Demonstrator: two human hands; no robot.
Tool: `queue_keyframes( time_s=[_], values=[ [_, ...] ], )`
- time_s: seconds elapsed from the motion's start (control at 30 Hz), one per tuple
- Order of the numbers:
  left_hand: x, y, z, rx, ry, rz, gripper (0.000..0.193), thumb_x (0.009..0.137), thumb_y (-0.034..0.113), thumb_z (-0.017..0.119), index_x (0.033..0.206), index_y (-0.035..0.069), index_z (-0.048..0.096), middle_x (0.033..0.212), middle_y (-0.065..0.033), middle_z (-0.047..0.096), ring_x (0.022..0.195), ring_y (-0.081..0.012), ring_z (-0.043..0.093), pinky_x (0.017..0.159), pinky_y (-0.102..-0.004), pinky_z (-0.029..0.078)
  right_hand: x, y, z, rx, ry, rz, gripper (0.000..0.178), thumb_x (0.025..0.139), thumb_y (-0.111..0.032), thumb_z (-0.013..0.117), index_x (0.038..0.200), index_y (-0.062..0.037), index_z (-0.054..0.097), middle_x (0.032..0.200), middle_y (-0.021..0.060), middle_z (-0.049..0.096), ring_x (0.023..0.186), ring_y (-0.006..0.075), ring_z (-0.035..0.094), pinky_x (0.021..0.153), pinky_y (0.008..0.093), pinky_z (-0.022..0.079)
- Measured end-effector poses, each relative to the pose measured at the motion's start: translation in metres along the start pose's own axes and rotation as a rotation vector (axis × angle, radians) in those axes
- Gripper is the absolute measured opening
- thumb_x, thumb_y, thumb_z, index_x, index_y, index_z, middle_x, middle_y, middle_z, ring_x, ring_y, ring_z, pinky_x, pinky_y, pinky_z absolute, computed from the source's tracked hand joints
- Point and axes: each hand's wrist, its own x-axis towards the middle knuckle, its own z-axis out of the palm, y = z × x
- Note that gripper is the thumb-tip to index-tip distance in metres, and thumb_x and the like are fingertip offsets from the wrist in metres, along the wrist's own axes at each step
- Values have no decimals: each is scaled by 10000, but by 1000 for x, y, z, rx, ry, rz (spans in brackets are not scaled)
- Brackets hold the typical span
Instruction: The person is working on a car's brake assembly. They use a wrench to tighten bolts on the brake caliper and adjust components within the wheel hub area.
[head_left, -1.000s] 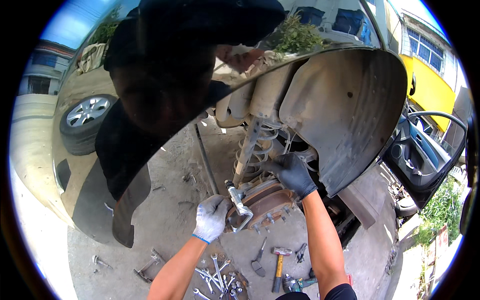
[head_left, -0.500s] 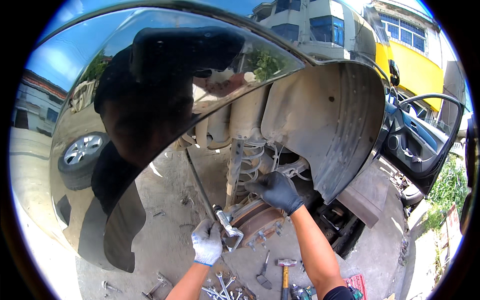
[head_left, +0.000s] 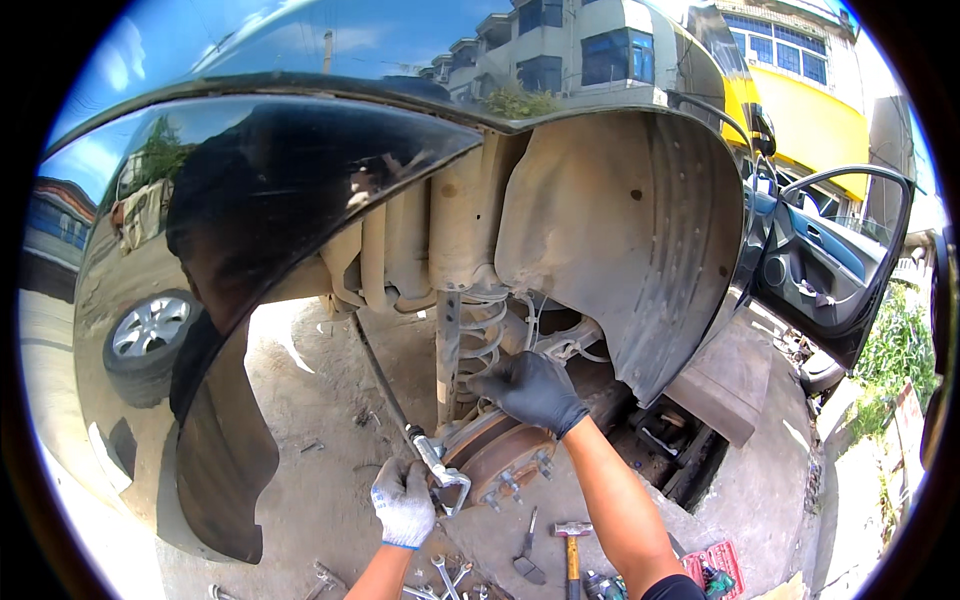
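Left hand [head_left: 403, 503] beside silver metal part [head_left: 434, 460], right hand [head_left: 535, 393] at top of brake disc [head_left: 497, 448]

Left hand: pale knit glove, blue cuff edge, fingers bent and raised at the disc's left side, right next to the silver part. Can't tell if it grips that part or only touches it. Right hand: black glove, fingers curled in toward the spring side, at the upper edge of the disc; whatever is inside the curl is hidden, so can't tell if it holds anything.

Silver part sits tilted against the disc's left edge, hooked end low, dark tip up. Disc is rusty brown, under the wheel arch, between the two hands, wheel studs [head_left: 507, 479] pointing down and right.

Behind the disc: coil spring [head_left: 484, 340], with an upright strut [head_left: 447, 350] to its left. Dark rod [head_left: 381, 375] slants down from the underbody to near the silver part's tip. Large dusty arch liner [head_left: 610, 220] above right.

Ground below the disc: flat-bladed tool [head_left: 529, 560], hammer [head_left: 573, 550] to its right, wrenches [head_left: 443, 575] to its left, partly cut off by the lower edge. Red case [head_left: 722, 562] right of the forearm.

Outer: glossy black body panel [head_left: 270, 180] at left, reflecting a spoked wheel. Open car door [head_left: 830, 250] at right, yellow wall [head_left: 810, 115] beyond.
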Motion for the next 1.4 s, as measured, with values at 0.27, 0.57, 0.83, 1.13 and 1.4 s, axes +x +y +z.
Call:
queue_keyframes(
  time_s=[0.27,0.57,0.83,1.13,1.4],
  values=[
    [44,-93,-6,-235,-56,-450,338,1104,213,732,905,-55,784,794,-72,762,654,-159,663,600,-371,516,-1,8,1,2,7,-29,539,941,-619,725,888,-101,864,922,253,794,912,470,774,830,566,599],
    [60,-171,3,-842,-31,-884,155,1151,195,642,1026,130,707,851,-6,644,728,-158,578,698,-339,499,6,10,7,75,-8,-23,542,937,-589,730,914,-63,859,937,275,786,937,481,771,840,572,594],
    [12,-247,-84,-36,-100,-772,211,1080,272,729,937,119,707,701,-3,622,566,-161,567,557,-352,482,2,14,13,123,104,-4,549,918,-597,740,911,-63,865,968,255,809,960,459,789,877,547,615],
    [-97,-264,-86,975,-933,-129,609,901,312,867,1470,135,736,1654,-227,588,1430,-426,647,1164,-510,558,5,22,23,100,185,-79,533,921,-592,709,953,-87,874,1011,245,820,997,469,790,921,537,633],
    [-79,-262,-52,1436,-1219,226,623,917,435,868,1479,196,744,1721,-169,512,1562,-404,504,1224,-531,488,10,30,28,106,219,-173,496,939,-567,687,1107,-139,874,1112,233,824,1058,464,786,962,546,632]
  ],
)
